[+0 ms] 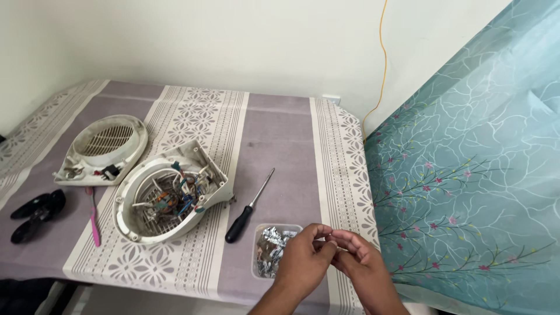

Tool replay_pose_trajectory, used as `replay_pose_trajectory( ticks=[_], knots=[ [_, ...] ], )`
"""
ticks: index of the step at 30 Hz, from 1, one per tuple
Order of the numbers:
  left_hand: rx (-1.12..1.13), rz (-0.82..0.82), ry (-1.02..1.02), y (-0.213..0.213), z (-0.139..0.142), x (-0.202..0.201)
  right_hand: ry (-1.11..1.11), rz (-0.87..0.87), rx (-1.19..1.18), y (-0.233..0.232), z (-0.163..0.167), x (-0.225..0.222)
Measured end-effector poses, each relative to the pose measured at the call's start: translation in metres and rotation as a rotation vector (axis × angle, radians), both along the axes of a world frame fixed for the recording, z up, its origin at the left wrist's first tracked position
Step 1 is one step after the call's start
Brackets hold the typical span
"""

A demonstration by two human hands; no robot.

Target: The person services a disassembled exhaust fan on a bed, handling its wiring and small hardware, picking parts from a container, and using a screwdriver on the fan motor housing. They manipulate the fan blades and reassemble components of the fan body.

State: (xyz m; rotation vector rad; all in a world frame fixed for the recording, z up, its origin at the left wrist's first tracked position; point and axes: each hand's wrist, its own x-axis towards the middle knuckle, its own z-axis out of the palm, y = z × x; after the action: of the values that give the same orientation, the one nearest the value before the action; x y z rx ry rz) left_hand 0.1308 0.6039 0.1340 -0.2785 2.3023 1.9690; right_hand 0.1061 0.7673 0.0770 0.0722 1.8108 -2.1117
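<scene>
A teal curtain [466,175] patterned with white branches and small pink blossoms is hanging down the right side, and beside it a table [280,134] is standing under a grey cloth with white lace-print bands. On the cloth, two halves of a white round appliance casing are lying apart: the rear housing [169,198] is sitting open side up near the middle, showing wires and a small motor inside, while the front grille cover [105,149] is resting further back and to the left. A black fan blade piece [35,213] is lying at the left edge, with a thin pink tool [93,219] just beside it. A black-handled screwdriver [249,207] is lying diagonally to the right of the housing. Near the front edge, a small clear tray [274,251] is holding crumpled silver foil. Just right of that tray, the left hand [303,259] and the right hand [359,256] are meeting above the cloth, fingertips pinched narrowly together on something tiny between them; what that item is cannot be made out. A yellow cord [383,58] is running down the wall behind.
</scene>
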Motion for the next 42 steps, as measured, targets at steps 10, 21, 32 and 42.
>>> replay_pose_trajectory(
  ticks=[10, 21, 32, 42],
  knots=[
    [-0.005, -0.086, -0.007, 0.016, -0.012, -0.093, 0.002, -0.055, -0.091, 0.040, -0.042, -0.075],
    [0.014, -0.094, -0.040, -0.032, -0.016, -0.186, -0.016, -0.044, 0.013, -0.004, -0.049, -0.170],
    [0.006, 0.084, -0.109, -0.152, -0.005, -0.170, -0.052, 0.171, 0.034, -0.135, -0.030, -0.191],
    [0.144, 0.234, -0.032, -0.180, -0.001, -0.121, -0.041, 0.516, 0.225, -0.168, 0.039, -0.187]
  ],
)
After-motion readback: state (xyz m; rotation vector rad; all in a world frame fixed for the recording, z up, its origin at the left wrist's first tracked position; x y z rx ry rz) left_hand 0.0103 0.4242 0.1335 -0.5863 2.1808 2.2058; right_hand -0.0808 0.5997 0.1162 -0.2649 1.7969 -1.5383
